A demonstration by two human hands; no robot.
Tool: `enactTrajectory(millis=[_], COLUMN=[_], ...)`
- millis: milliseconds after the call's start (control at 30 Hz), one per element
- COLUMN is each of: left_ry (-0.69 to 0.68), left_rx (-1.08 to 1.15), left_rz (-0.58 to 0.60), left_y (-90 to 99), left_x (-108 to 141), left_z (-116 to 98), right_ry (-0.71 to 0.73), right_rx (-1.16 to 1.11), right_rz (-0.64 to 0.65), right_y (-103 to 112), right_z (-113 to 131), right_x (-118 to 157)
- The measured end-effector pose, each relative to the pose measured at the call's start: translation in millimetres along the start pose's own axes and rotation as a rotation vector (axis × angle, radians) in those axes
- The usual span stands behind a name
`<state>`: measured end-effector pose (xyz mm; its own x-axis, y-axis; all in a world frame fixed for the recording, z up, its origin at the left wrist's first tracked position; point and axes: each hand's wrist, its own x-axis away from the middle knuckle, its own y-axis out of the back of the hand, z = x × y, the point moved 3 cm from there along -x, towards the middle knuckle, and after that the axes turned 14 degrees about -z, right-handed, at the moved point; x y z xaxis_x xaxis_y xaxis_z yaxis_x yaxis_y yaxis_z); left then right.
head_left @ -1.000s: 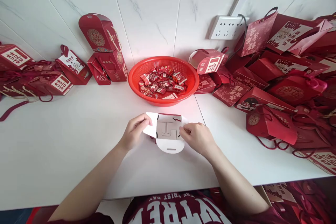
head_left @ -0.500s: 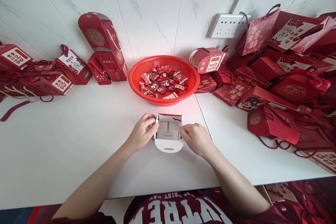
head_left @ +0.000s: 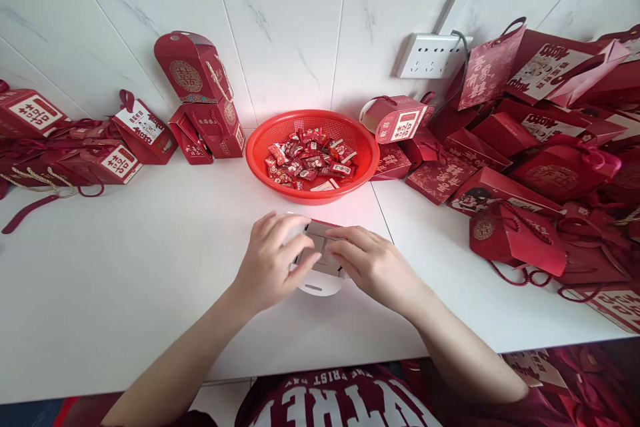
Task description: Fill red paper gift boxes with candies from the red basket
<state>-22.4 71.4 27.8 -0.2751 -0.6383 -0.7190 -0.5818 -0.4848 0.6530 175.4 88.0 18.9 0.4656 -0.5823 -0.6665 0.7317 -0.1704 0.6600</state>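
A small paper gift box point(head_left: 320, 260), white inside and red outside, stands on the white table point(head_left: 125, 267) just in front of me. My left hand point(head_left: 270, 260) and my right hand point(head_left: 373, 265) lie over its open top from either side, fingers pressing the side flaps inward. A rounded white flap sticks out toward me below the hands. Much of the box is hidden by my fingers. Behind it sits a red plastic basket point(head_left: 260, 147) holding several red-wrapped candies point(head_left: 310, 163).
Red gift boxes and bags with cord handles are piled along the right side point(head_left: 515, 233) and the left back point(head_left: 120, 160). A tall red box point(head_left: 195, 73) leans on the tiled wall. A white power strip point(head_left: 430, 53) hangs on the wall.
My hands moved from the box's sides onto its top. The white left flap, held out a second ago, is folded in, and the fingers now cover the opening.
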Motion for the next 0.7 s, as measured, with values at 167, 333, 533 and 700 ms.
enactTrajectory(millis=[167,333,533,700], left_ry=[-0.152,-0.164,-0.233,-0.295], left_rx=[0.129,0.171,0.236,0.31], left_rz=[0.184,0.252,0.193,0.156], left_y=[-13.0,-29.9,-29.8,-31.4], left_x=[10.4,21.4,26.0,32.9], left_z=[-21.4,-20.2,-8.2,1.3], right_ry=[-0.033,-0.061,-0.02,-0.094], right_rx=[0.051,0.256,0.343,0.311], right_rz=[0.008,0.022,0.023,-0.078], right_y=[0.0,-12.1,-11.4,-3.6], right_z=[-2.7,-10.7,-4.3,-0.2], right_x=[-11.2,-22.7,-30.6,-28.5])
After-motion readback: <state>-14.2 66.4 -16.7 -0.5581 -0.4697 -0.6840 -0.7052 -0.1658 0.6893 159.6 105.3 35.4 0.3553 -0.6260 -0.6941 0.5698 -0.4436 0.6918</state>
